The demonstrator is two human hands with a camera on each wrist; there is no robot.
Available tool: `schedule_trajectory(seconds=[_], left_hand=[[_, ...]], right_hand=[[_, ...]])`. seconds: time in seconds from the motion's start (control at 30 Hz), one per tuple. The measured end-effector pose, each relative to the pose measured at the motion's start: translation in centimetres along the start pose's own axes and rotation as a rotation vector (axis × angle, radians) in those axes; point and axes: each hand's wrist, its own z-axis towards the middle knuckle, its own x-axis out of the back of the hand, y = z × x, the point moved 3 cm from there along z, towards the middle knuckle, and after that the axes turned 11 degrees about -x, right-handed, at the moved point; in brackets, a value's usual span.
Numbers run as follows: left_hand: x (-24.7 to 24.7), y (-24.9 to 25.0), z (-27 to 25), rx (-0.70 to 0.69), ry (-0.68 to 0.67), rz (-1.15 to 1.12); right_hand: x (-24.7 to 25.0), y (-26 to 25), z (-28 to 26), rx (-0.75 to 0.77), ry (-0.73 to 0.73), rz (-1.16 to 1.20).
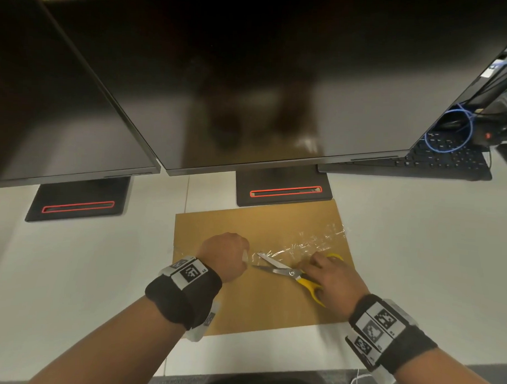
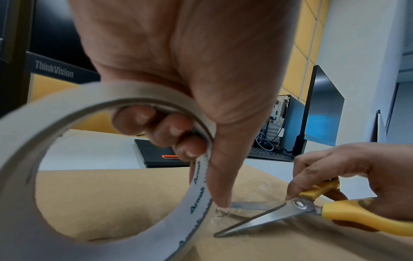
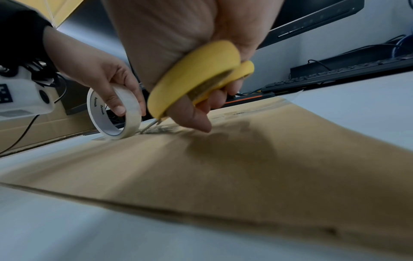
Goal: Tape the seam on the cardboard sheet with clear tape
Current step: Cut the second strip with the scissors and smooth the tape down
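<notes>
A brown cardboard sheet point(image 1: 260, 301) lies flat on the white desk. A crinkled strip of clear tape point(image 1: 305, 242) runs across it from the right edge toward the middle. My left hand point(image 1: 225, 255) grips the roll of clear tape point(image 2: 107, 176) upright on the sheet, fingers through its core and thumb on the outside. My right hand point(image 1: 331, 278) holds yellow-handled scissors point(image 1: 289, 272), whose blades stand apart around the tape just right of the roll point(image 3: 114, 113). In the right wrist view the yellow handles point(image 3: 201, 74) sit round my fingers.
Two dark monitors point(image 1: 221, 81) overhang the desk, their black stand bases point(image 1: 284, 191) just behind the cardboard. A black keyboard point(image 1: 446, 161) with blue cable lies at the back right. Bare white desk point(image 1: 71, 271) flanks the sheet.
</notes>
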Motion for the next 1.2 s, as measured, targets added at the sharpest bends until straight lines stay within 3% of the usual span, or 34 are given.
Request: schedule_trajectory(seconds=[0.23,0.8,1.2], left_hand=[[0.0,-0.2,-0.2,0.004,-0.01,-0.021],[0.0,-0.2,-0.7,-0.02,0.002,-0.017],[0.0,0.0,-0.6,-0.025,0.02,0.005]], right_hand=[[1.1,-1.2,0.1,0.027,0.06,-0.06],[1.4,-3.3,0.9,-0.07,-0.303,-0.017],[0.9,-3.2,1.5,-0.13,-0.397,-0.003]])
